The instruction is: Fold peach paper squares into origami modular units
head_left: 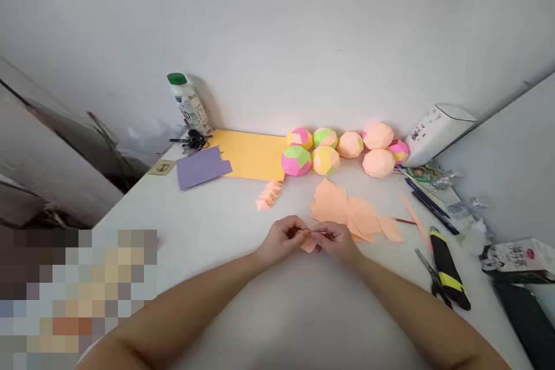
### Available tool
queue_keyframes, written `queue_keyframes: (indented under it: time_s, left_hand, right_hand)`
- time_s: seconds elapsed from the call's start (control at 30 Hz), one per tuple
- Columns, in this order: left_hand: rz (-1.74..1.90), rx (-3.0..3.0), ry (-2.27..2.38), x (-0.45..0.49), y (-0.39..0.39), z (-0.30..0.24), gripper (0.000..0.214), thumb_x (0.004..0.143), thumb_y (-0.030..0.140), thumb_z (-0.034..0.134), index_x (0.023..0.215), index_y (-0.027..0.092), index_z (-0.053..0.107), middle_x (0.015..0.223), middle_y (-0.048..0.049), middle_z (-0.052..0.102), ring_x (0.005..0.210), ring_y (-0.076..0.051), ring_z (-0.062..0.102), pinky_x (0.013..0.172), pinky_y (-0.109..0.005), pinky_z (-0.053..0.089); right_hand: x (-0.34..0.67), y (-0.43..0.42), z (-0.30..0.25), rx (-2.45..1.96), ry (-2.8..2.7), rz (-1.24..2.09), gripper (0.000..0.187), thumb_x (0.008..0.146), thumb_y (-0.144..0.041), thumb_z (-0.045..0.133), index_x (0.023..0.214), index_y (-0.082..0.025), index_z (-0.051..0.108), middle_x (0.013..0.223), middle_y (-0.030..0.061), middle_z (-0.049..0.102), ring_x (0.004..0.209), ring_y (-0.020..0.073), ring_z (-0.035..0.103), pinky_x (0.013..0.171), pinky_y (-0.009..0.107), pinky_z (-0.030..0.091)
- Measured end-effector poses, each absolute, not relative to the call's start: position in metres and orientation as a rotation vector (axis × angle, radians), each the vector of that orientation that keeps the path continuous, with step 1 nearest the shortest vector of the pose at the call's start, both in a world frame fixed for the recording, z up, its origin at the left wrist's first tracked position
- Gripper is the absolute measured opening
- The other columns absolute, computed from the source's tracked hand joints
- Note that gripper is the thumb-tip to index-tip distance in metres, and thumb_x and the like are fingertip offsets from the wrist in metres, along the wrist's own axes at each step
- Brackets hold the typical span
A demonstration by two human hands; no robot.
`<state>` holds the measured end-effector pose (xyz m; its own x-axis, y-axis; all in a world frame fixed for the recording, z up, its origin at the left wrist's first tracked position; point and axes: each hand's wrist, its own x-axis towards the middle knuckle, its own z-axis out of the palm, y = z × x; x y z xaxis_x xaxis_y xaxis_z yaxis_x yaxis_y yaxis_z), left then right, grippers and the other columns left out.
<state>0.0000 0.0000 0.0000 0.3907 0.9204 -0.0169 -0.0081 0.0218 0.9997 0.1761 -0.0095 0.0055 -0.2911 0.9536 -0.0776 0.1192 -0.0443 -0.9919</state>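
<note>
Both hands pinch one small peach paper piece [308, 244], the left hand [281, 241] gripping its left side between thumb and fingers and the right hand [337, 241] its right side, with the fingertips of the two close together. The piece is held at the middle of the white table [208, 231], partly hidden by the fingers; whether it touches the tabletop, I cannot tell. Just beyond the right hand, loose peach paper sheets [329, 203] lie overlapping, spreading to the right. Farther off and to the left, a slanting row of small folded peach pieces [269, 195] sits near the edge of a yellow sheet [255, 156]. A purple sheet [202, 167] overlaps the yellow one at its left, and a green-capped bottle [191, 105] stands behind them near the wall [277, 40]. Along the far side, right of the yellow sheet, faceted paper balls [296, 161] in pink, green, yellow and peach are clustered. On the right, scissors [435, 278] lie just beside a black-and-yellow object [446, 263], with dark pens [431, 205] farther back.
</note>
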Motion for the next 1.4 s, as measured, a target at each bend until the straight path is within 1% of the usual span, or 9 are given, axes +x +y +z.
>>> queue_keyframes:
  time_s: [0.27,0.37,0.5,0.63,0.83,1.0,1.23,1.3,1.4]
  left_hand:
    - [0.929,1.24,0.981,0.0005,-0.001,0.0046,0.01,0.07,0.02,0.057,0.065,0.015,0.051,0.06,0.0029,0.049,0.053,-0.008,0.045,0.051,-0.02,0.036]
    - [0.98,1.169,0.987,-0.0015,-0.0008,0.0062,0.012,0.073,0.023,0.055,0.066,0.015,0.051,0.061,0.0026,0.049,0.053,-0.008,0.046,0.051,-0.021,0.038]
    - [0.95,1.199,0.91,-0.0014,-0.0022,0.0092,0.013,0.076,0.028,0.055,0.073,0.016,0.054,0.07,-0.0011,0.057,0.06,-0.011,0.052,0.056,-0.023,0.042]
    - [0.859,1.323,0.906,0.0009,-0.005,0.0096,0.015,0.075,0.029,0.058,0.069,0.015,0.055,0.066,-0.0024,0.06,0.061,-0.013,0.055,0.055,-0.024,0.042]
    - [0.822,1.381,0.878,0.0026,-0.006,0.0083,0.01,0.072,0.02,0.055,0.065,0.016,0.051,0.059,0.0002,0.056,0.056,-0.011,0.051,0.052,-0.022,0.038]
    - [0.892,1.305,0.906,-0.0007,-0.0012,0.0083,0.011,0.067,0.014,0.053,0.058,0.016,0.046,0.06,0.003,0.047,0.054,-0.008,0.042,0.051,-0.021,0.034]
    - [0.932,1.247,0.897,-0.0042,0.0016,0.0052,0.011,0.071,0.015,0.049,0.061,0.016,0.046,0.059,0.0037,0.044,0.054,-0.008,0.039,0.051,-0.021,0.031]
    - [0.916,1.261,0.899,-0.0036,0.0011,0.006,0.011,0.072,0.016,0.049,0.062,0.016,0.046,0.059,0.0038,0.044,0.054,-0.008,0.039,0.051,-0.021,0.031]
    - [0.889,1.291,0.896,-0.002,-0.0001,0.0088,0.01,0.073,0.018,0.05,0.064,0.016,0.045,0.059,0.0041,0.043,0.054,-0.008,0.038,0.052,-0.021,0.032]
  right_hand:
    - [0.1756,-0.0093,0.0094,-1.166,-1.408,1.45,0.02,0.072,-0.036,0.065,0.076,-0.016,0.065,0.059,0.0005,0.059,0.049,0.0117,0.056,0.048,0.025,0.048]
    - [0.1769,-0.0088,0.0112,-1.171,-1.358,1.455,0.019,0.072,-0.035,0.065,0.074,-0.016,0.064,0.059,-0.0001,0.059,0.049,0.0112,0.055,0.048,0.025,0.048]
    - [0.1781,-0.0091,0.0099,-1.149,-1.358,1.488,0.017,0.074,-0.033,0.064,0.077,-0.016,0.064,0.061,0.0003,0.059,0.051,0.0115,0.056,0.05,0.025,0.048]
    - [0.1767,-0.0104,0.0079,-1.136,-1.417,1.494,0.015,0.075,-0.032,0.062,0.077,-0.017,0.063,0.065,0.001,0.06,0.056,0.0125,0.057,0.054,0.027,0.049]
    - [0.174,-0.0132,0.0117,-1.194,-1.578,1.383,0.008,0.074,-0.022,0.056,0.069,-0.017,0.058,0.063,0.0007,0.059,0.056,0.0127,0.057,0.051,0.024,0.045]
    - [0.1769,-0.0122,0.0123,-1.17,-1.474,1.399,0.007,0.072,-0.016,0.053,0.065,-0.017,0.051,0.053,-0.0025,0.054,0.048,0.0105,0.052,0.047,0.023,0.041]
    - [0.1812,-0.0093,0.0093,-1.052,-1.295,1.445,0.009,0.081,-0.026,0.049,0.076,-0.019,0.047,0.064,-0.0013,0.058,0.048,0.0095,0.052,0.046,0.023,0.039]
    - [0.1797,-0.0099,0.0102,-1.064,-1.392,1.458,0.01,0.081,-0.028,0.053,0.08,-0.018,0.05,0.061,-0.0024,0.056,0.05,0.0096,0.052,0.048,0.023,0.04]
    - [0.1774,-0.0109,0.0121,-1.103,-1.501,1.441,0.014,0.081,-0.031,0.055,0.077,-0.017,0.053,0.058,-0.0027,0.053,0.052,0.0098,0.052,0.051,0.023,0.042]
